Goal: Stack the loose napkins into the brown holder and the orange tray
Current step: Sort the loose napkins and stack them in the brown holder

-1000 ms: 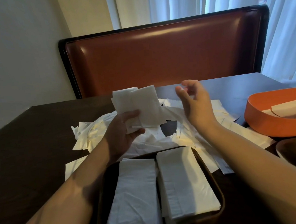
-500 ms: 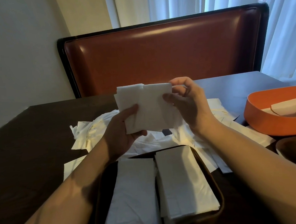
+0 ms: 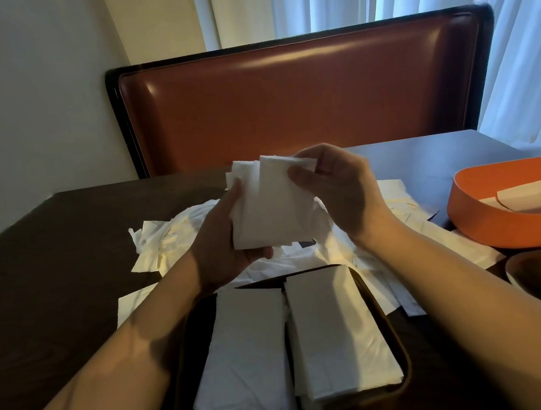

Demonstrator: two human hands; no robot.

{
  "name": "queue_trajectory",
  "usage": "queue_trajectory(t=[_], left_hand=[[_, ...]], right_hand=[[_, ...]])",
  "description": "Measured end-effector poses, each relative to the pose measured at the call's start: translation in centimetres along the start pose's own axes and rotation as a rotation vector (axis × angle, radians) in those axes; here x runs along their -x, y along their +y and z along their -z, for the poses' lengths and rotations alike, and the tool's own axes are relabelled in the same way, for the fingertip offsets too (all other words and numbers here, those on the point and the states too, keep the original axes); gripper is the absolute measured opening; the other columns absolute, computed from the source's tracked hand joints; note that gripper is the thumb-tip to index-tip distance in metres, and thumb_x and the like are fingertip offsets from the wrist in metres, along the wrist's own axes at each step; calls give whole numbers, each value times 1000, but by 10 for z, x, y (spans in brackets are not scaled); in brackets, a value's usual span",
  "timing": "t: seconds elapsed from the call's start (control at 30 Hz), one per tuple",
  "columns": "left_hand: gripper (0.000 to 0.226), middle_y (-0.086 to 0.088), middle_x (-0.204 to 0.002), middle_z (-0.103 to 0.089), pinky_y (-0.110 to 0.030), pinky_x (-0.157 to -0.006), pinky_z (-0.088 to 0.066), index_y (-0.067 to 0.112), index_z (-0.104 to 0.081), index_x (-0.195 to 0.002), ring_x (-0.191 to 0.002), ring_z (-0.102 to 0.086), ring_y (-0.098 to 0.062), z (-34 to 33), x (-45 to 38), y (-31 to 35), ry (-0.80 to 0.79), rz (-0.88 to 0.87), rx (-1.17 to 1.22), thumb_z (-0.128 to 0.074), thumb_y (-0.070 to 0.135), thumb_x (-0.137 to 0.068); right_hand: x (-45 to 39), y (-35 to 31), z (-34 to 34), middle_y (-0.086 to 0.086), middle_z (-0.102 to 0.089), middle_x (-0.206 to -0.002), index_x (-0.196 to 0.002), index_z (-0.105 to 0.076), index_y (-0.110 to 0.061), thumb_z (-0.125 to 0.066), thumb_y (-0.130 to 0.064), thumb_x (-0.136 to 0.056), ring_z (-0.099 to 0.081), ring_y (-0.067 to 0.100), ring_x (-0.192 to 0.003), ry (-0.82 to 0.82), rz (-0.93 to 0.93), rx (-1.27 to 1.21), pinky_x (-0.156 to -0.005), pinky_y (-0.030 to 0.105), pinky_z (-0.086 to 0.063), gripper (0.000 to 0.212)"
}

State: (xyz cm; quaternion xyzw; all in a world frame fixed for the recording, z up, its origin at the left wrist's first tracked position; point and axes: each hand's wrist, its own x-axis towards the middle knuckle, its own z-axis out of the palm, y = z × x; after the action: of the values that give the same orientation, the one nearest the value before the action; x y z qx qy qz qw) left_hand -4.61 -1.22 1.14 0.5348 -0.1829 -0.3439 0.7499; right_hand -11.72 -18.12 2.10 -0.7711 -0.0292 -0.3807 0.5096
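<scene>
**Napkin held up in both hands above the loose pile; holder and tray partly filled**

Far left, the dark table [image 3: 50, 284] carries the outer edge of the loose napkins [image 3: 156, 241], a crumpled white heap spreading across the middle of the tabletop.

The left hand [image 3: 221, 250] is raised over that heap. Its fingers and thumb are curled around the lower left part of a folded napkin [image 3: 269, 211], the thumb lying under the bottom edge. The napkin is clear of the table, roughly upright and facing the person.

Directly below, nearest the person, sits the brown holder [image 3: 397, 340]. It contains two side-by-side stacks of flat white napkins that reach about to its rim.

The right hand [image 3: 339, 193] meets the same napkin at its upper right corner, thumb in front and fingers behind, pinching the paper.

Further right, the orange tray [image 3: 478, 222] stands on the table at the edge of the heap, with a few folded napkins lying inside. Just in front of it, a brown rounded dish [image 3: 537, 279] is cut off by the frame edge.

Behind the table stands a reddish-brown upholstered seat back [image 3: 303, 100].
</scene>
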Motion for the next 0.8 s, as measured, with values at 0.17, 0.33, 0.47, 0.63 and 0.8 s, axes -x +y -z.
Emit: queue_trajectory(t=[0.17,0.33,0.47,0.63,0.8], left_hand=[[78,-15,-89,-67,-29,-42,-49,17,-76,-103,-67,-64,-27,3,1,1,-209,132,14,-31,78,-83],[73,-15,-93,-67,-33,-44,-53,15,-63,-120,-72,-66,-28,4,1,-1,-244,137,26,-43,71,-78],[66,-15,-93,-66,-31,-41,-49,12,-58,-120,-70,-66,-29,3,1,-3,-231,127,62,-74,54,-71],[48,-13,-90,-63,-27,-39,-45,11,-56,-120,-68,-61,-25,3,1,-1,-132,78,84,-58,45,-86],[48,-14,-99,-66,-27,-46,-48,12,-58,-126,-79,-63,-29,4,1,3,-33,-26,227,-54,42,-88]], right_hand=[[3,-7,-5,-9,-67,-92,-97,-66,-19,-70,-10,-90,-65,7,-84,-23,103,75,-76,18,-56,12],[3,-5,-8,-16,-64,-90,-96,-64,-22,-69,-13,-90,-63,2,-85,-14,112,109,-73,9,-51,12],[1,-3,-8,-22,-61,-89,-95,-63,-24,-64,-16,-94,-61,-6,-84,-6,91,141,-71,4,-47,8],[0,-1,-3,-15,-61,-89,-99,-66,-22,-61,-13,-96,-61,6,-83,105,189,243,-73,9,-48,10],[-2,-10,9,-1,-67,-92,-98,-69,-5,-61,-1,-93,-62,2,-82,265,-6,-225,-74,17,-53,9]])
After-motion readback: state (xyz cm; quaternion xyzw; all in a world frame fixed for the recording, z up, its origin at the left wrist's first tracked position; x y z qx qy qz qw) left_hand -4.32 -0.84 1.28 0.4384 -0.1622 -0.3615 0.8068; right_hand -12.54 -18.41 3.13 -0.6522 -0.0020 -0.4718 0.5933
